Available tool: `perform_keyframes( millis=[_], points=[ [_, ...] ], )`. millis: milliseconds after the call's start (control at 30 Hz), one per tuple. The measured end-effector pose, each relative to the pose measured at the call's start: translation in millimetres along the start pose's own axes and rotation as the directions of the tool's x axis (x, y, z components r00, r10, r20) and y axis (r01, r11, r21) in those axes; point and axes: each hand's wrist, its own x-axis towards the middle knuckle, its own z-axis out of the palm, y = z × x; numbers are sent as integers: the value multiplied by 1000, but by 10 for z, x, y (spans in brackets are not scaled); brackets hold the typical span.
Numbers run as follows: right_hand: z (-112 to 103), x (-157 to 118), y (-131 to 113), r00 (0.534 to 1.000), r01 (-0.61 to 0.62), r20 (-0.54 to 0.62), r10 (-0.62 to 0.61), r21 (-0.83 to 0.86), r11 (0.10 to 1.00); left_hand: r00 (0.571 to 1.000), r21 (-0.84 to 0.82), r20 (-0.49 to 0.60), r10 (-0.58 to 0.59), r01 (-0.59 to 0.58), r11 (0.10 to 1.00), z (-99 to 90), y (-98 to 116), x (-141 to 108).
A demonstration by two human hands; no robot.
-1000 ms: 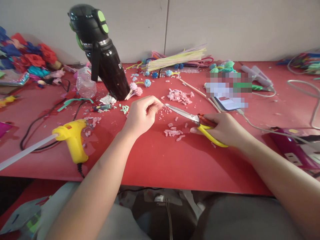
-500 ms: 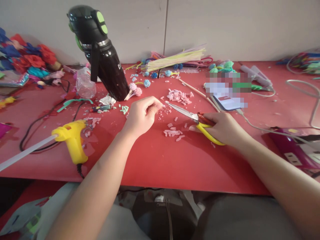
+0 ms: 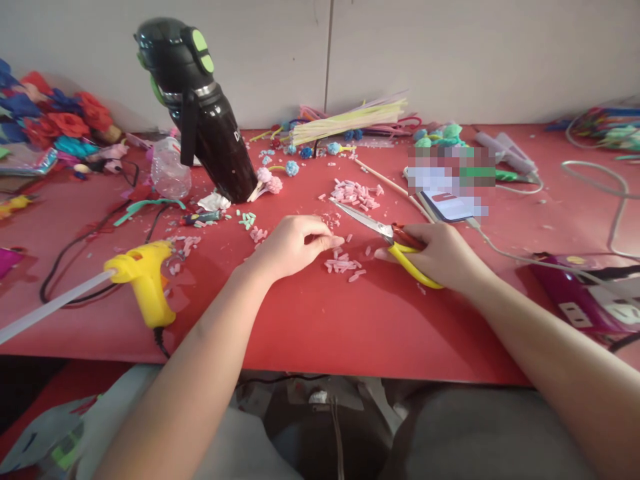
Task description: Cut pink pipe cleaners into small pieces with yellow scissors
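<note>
My right hand (image 3: 443,257) is wrapped round the red and yellow handles of a pair of scissors (image 3: 367,220). Their closed-looking blades point left, toward a pile of short pink pipe-cleaner pieces (image 3: 356,193). My left hand (image 3: 297,245) is low over the red table, thumb and fingers pinched together just above a smaller group of pink pieces (image 3: 343,263). Whatever sits between those fingertips is too small to make out. Further pink bits (image 3: 258,233) lie behind the left hand, beside some small green pieces (image 3: 247,219).
A yellow glue gun (image 3: 145,273) lies at left, near a tall black bottle (image 3: 215,133). Pipe cleaners (image 3: 350,121) are bundled at the back. A phone (image 3: 447,205) with a cable is behind my right hand; a purple power strip (image 3: 565,293) sits at right.
My left hand has come down and slightly right, from near the scissor tips to the smaller pink group. The right hand still holds the scissors in about the same place.
</note>
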Motion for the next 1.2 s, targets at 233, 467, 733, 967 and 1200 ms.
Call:
perform_keyframes(
  millis=[233,467,733,967,1200],
  points=[
    [18,2,-71,993,-31,-112,35,42,999,983,218,-163,-87,122,968,-103,-208,273],
    [55,57,-25,975,-55,-213,58,18,998,900,392,-142,-412,433,812,-61,-234,862],
    [62,69,-16,982,-65,-180,60,-19,998,879,494,-159,-450,465,734,91,-328,1013],
    [50,57,-48,981,-95,-172,89,-30,995,874,388,-340,-346,466,795,34,-502,961],
    [44,45,-34,985,-79,-157,70,-55,995,934,-46,-274,-231,227,973,-169,-275,373]
  ],
)
